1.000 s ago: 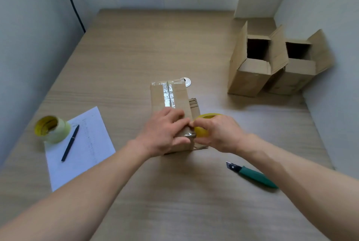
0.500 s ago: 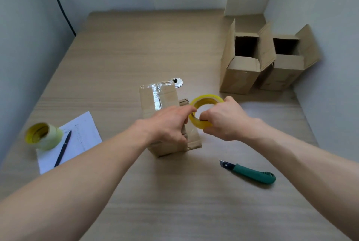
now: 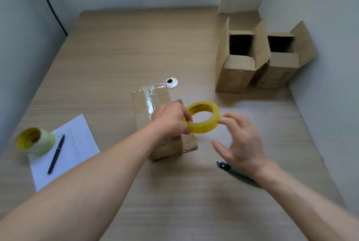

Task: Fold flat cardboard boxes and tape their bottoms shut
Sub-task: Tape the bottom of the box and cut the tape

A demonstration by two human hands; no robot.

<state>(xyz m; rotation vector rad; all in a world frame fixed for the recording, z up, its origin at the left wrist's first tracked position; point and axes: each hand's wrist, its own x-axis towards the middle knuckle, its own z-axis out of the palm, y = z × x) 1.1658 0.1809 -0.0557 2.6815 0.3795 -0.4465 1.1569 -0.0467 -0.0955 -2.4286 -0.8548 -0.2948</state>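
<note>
A small cardboard box point(image 3: 143, 104) stands on the table's middle with its taped bottom facing up; clear tape runs along the seam. My left hand point(image 3: 171, 118) hovers over the box and pinches the near left rim of a yellow tape roll point(image 3: 203, 117), holding it in the air beside the box. My right hand point(image 3: 239, 141) is blurred, fingers spread, just right of the roll, its fingertips near the roll's right edge and holding nothing.
A green utility knife point(image 3: 233, 171) lies partly under my right wrist. Two folded open-topped boxes point(image 3: 237, 71) point(image 3: 279, 70) stand at the right wall. A second tape roll point(image 3: 35, 140), a pen point(image 3: 56, 153) and a paper sheet point(image 3: 77, 143) lie at left. A grommet point(image 3: 171, 82) sits behind the box.
The tape roll passed from my right hand to my left hand and rose off the box. My right hand let go and opened, drifting right and down.
</note>
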